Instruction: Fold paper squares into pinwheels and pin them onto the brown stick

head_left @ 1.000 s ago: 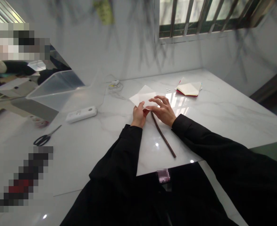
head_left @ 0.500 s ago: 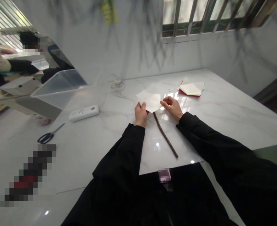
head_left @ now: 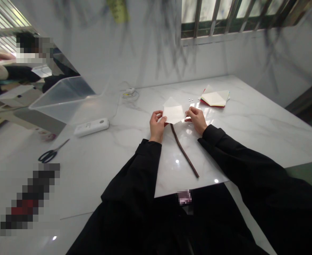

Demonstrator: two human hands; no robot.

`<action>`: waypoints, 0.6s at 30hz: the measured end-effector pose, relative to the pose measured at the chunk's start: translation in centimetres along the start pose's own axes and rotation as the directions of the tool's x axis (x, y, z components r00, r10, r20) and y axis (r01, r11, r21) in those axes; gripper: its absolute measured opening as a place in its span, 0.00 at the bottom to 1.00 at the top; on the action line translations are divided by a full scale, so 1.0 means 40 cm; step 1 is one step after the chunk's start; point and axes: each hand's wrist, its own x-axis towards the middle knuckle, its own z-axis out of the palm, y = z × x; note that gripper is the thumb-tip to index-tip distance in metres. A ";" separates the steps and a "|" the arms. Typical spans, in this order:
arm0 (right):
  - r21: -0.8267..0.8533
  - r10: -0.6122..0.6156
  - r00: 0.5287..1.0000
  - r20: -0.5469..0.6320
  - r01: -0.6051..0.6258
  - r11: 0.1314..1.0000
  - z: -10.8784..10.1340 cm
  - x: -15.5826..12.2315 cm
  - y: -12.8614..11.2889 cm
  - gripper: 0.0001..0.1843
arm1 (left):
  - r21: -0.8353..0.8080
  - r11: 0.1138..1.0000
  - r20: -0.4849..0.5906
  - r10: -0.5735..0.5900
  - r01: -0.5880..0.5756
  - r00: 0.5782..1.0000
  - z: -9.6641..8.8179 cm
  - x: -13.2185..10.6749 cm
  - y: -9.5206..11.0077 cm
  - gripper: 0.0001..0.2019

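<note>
A white sheet of paper [head_left: 174,114] is held above the table between my hands. My left hand [head_left: 157,128] grips its left edge, thumb on top and fingers behind. A small reddish-brown bit shows under the paper beside that thumb; I cannot make out what it is. At the right edge, my right hand [head_left: 197,120] pinches the sheet with thumb and fingertips. Below the paper a thin, slightly bent brown stick [head_left: 184,152] lies on the marbled tabletop, its far end hidden by the sheet.
A stack of coloured paper [head_left: 214,98] lies at the back right, with small white bits [head_left: 190,100] beside it. To the left are a white oblong device [head_left: 92,127], scissors [head_left: 51,154], a clear plastic bin [head_left: 62,95] and a cable [head_left: 130,93]. Another person sits at the far left.
The paper has turned, so its near edge lies more level. My left fingers have shifted along its left side, and my right fingertips have come onto its right edge.
</note>
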 end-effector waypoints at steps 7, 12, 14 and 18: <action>0.034 0.001 0.999 0.035 -0.003 0.999 -0.001 -0.009 -0.015 0.18 | -0.093 0.992 0.077 -0.080 0.087 0.994 0.001 0.001 0.010 0.18; 0.005 -0.026 0.996 0.090 0.026 1.000 0.003 -0.017 -0.026 0.24 | -0.092 0.994 0.069 -0.059 0.065 0.996 -0.007 0.007 -0.001 0.19; 0.011 -0.028 0.994 0.103 0.027 1.000 0.003 -0.017 -0.027 0.28 | -0.082 0.995 0.071 -0.059 0.065 0.996 -0.009 0.008 -0.003 0.20; 0.101 0.038 0.996 0.079 -0.046 0.994 -0.005 -0.008 -0.020 0.33 | -0.092 0.993 0.049 -0.065 0.069 0.997 -0.010 0.008 -0.004 0.31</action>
